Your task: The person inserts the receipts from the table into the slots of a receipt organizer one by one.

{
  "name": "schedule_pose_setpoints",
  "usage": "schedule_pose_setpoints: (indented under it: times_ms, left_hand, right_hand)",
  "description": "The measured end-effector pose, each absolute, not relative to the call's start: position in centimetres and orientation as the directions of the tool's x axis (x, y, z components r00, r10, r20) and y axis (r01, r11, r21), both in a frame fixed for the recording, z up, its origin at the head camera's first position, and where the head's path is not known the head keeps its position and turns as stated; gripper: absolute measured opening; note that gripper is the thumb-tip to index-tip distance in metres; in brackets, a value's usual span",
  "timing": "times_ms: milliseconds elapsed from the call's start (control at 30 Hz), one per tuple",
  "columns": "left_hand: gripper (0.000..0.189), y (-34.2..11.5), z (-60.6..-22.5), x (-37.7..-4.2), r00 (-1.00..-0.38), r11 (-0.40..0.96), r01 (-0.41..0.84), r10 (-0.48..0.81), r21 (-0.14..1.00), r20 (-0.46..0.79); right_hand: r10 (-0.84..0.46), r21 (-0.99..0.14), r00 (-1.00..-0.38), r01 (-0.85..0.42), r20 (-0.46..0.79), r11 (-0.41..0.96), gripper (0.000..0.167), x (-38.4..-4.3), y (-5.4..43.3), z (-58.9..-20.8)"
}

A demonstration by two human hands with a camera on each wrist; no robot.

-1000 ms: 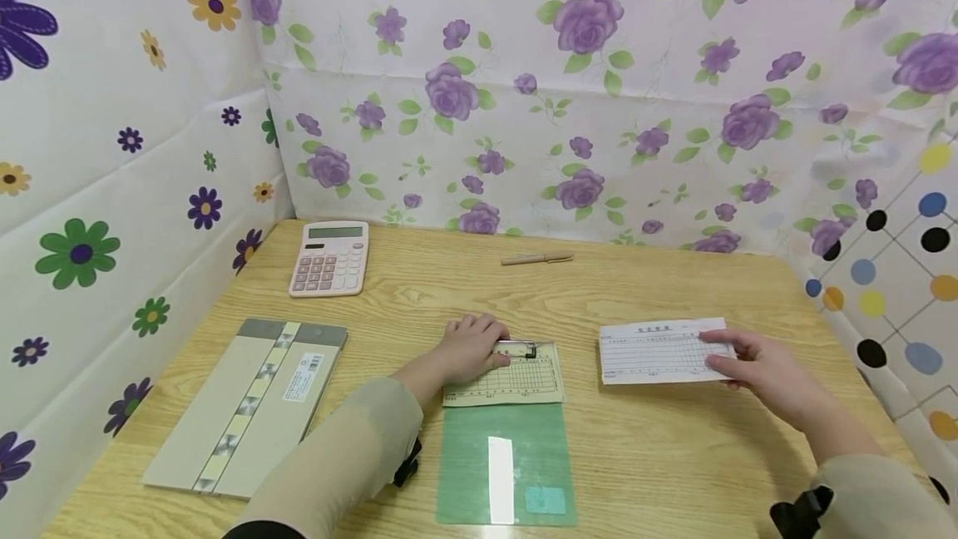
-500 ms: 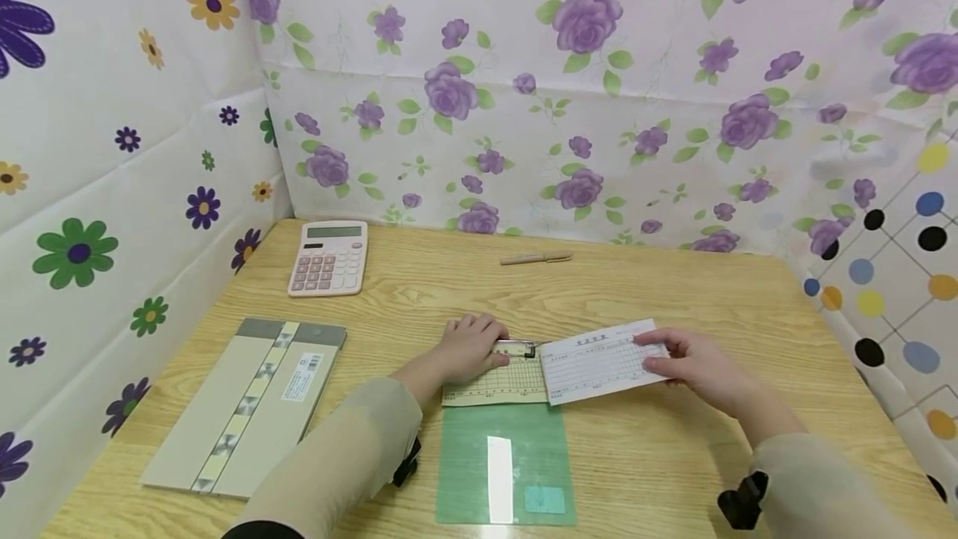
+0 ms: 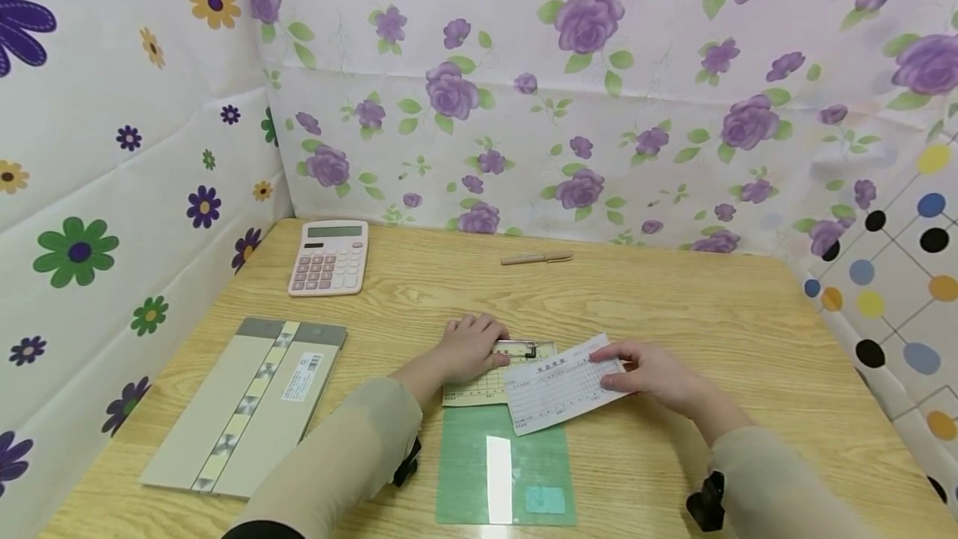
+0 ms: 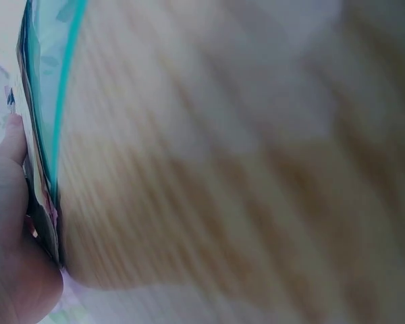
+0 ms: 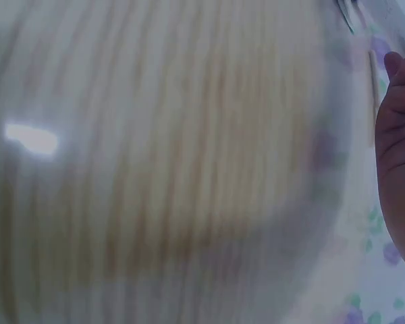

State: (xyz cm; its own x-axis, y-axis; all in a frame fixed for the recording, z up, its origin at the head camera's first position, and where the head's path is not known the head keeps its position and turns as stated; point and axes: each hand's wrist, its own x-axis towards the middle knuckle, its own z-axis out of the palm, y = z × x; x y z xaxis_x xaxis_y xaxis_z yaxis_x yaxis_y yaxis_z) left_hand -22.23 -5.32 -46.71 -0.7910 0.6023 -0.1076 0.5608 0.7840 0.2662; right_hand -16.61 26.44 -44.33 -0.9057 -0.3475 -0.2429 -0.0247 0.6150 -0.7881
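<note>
A green translucent clipboard (image 3: pixel 464 464) lies on the table in front, with a yellowish printed form (image 3: pixel 471 391) under its metal clip (image 3: pixel 530 349). My left hand (image 3: pixel 467 348) grips the clipboard's upper left corner beside the clip, its thumb lying over the form. In the left wrist view the thumb runs along the face of the stacked sheets (image 4: pixel 31 135). My right hand (image 3: pixel 659 374) pinches a white printed form (image 3: pixel 554 393) by its right end. Tilted, this white form overlaps the right part of the yellowish one and some of the green board below.
A beige folder (image 3: pixel 232 406) with a silver-patterned strip lies at the left. Behind it is a pink-and-white calculator (image 3: pixel 329 260). A beige pen (image 3: pixel 536 259) lies near the back edge, before flowered cloth (image 3: pixel 524 131). The wooden table (image 3: pixel 711 298) reaches to the right.
My right hand has carried the white form leftward from the right side of the table to over the clipboard, tilting it. My left hand has stayed at the clip.
</note>
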Motion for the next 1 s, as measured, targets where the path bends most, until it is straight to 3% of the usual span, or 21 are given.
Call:
schedule_pose_setpoints:
  times_ms: [433, 1000]
  left_hand:
    - [0.042, -5.4, -46.7, -22.3, -0.794, 0.783, 0.559, 0.6, 0.273, -0.096]
    - [0.041, -5.5, -46.9, -22.7, -0.796, 0.765, 0.535, 0.598, 0.358, -0.089]
  right_hand:
    - [-0.437, -0.744, -0.866, -0.123, -0.242, 0.657, 0.03, -17.1, 20.4, -45.3]
    - [-0.465, -0.726, -0.87, -0.213, -0.163, 0.654, 0.027, -16.7, 19.4, -46.4]
